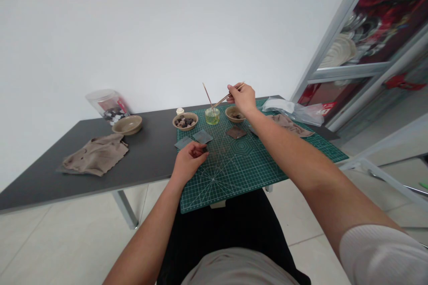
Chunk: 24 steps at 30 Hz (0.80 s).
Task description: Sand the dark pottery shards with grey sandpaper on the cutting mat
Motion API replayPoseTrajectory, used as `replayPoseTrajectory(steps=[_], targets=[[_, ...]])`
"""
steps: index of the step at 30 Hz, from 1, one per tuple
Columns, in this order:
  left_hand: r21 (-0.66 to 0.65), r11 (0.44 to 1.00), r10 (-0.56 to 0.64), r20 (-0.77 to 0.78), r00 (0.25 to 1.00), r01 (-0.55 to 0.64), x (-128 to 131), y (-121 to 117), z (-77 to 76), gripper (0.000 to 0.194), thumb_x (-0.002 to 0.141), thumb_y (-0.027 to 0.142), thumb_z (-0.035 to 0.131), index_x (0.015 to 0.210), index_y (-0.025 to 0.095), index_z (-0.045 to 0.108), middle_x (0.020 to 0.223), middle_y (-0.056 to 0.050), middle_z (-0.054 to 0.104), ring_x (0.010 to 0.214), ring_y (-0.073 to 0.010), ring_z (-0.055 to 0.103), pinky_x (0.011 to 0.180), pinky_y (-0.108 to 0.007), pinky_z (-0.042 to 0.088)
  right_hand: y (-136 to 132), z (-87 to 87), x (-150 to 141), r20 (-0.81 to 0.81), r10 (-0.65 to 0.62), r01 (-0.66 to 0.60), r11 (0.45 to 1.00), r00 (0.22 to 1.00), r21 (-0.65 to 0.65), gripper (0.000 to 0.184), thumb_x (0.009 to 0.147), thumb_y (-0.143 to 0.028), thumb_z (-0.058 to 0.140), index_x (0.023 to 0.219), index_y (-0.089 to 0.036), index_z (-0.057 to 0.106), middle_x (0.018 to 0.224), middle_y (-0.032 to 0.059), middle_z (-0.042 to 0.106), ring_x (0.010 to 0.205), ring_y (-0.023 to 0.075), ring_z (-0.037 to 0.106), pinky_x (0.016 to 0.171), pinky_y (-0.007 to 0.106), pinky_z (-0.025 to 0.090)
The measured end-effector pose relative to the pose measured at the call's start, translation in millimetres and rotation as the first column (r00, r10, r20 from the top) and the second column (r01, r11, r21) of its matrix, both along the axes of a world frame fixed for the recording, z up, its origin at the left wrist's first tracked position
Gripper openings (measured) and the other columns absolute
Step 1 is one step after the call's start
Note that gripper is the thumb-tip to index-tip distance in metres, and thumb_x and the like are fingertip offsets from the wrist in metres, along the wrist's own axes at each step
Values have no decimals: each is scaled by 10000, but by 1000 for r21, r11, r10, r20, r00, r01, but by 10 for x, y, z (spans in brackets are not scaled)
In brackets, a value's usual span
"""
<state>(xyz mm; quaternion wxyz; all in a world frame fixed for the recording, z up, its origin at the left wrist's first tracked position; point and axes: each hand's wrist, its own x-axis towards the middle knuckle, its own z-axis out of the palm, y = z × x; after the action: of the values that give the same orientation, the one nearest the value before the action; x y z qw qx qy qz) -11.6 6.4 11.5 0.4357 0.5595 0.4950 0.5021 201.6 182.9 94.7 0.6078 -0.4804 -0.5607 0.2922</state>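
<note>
My right hand (243, 97) is raised over the back of the green cutting mat (240, 164), pinched shut on a thin wooden stick (230, 93) whose tip dips toward a small glass cup of greenish liquid (212, 116). A second stick (207, 95) leans in that cup. My left hand (190, 161) rests at the mat's left edge, fingers curled on a small dark piece (204, 148). Grey square tiles (202, 136) lie just beyond it. A brown tile (236, 132) sits near the mat's middle back.
Two beige bowls hold small pieces, one (185, 121) left of the cup, one (234, 114) under my right hand. On the dark table (147, 160): an empty bowl (127, 124), a tipped plastic jar (107, 104), a crumpled cloth (95, 155), another cloth (290, 124), a plastic bag (294, 109).
</note>
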Motion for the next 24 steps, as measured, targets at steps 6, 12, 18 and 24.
replayPoseTrajectory(steps=[6, 12, 18, 24], targets=[[4, 1000, -2, 18, 1000, 2, -1, 11, -24, 290, 632, 311, 811, 859, 179, 686, 630, 45, 581, 570, -107, 518, 578, -242, 397, 43, 57, -68, 110, 22, -21, 1000, 994, -9, 273, 926, -382, 671, 775, -174, 580, 638, 33, 659, 560, 153, 679, 570, 273, 613], [16, 1000, -6, 15, 1000, 6, 8, 4, -5, 280, 634, 320, 806, 847, 184, 687, 622, 49, 568, 572, -109, 519, 587, -248, 407, 131, 142, -178, 305, 52, -58, 998, 951, 10, 310, 892, -422, 716, 736, -172, 618, 583, 32, 628, 599, 181, 685, 677, 333, 624], [8, 1000, -12, 11, 1000, 12, -1, 21, -21, 278, 640, 317, 804, 856, 187, 689, 622, 51, 560, 570, -108, 514, 579, -245, 397, 248, 73, -332, 524, 67, -57, 998, 849, -35, 262, 823, -330, 780, 655, -188, 639, 669, 93, 683, 927, 292, 721, 930, 425, 544], [20, 1000, -21, 32, 999, 20, -26, 73, -47, 268, 641, 264, 801, 870, 177, 694, 655, 40, 593, 586, -104, 534, 589, -240, 409, 142, -108, -347, 653, 47, 34, 993, 756, -111, 293, 866, -463, 679, 780, -183, 667, 870, 145, 738, 994, 310, 704, 931, 436, 515]])
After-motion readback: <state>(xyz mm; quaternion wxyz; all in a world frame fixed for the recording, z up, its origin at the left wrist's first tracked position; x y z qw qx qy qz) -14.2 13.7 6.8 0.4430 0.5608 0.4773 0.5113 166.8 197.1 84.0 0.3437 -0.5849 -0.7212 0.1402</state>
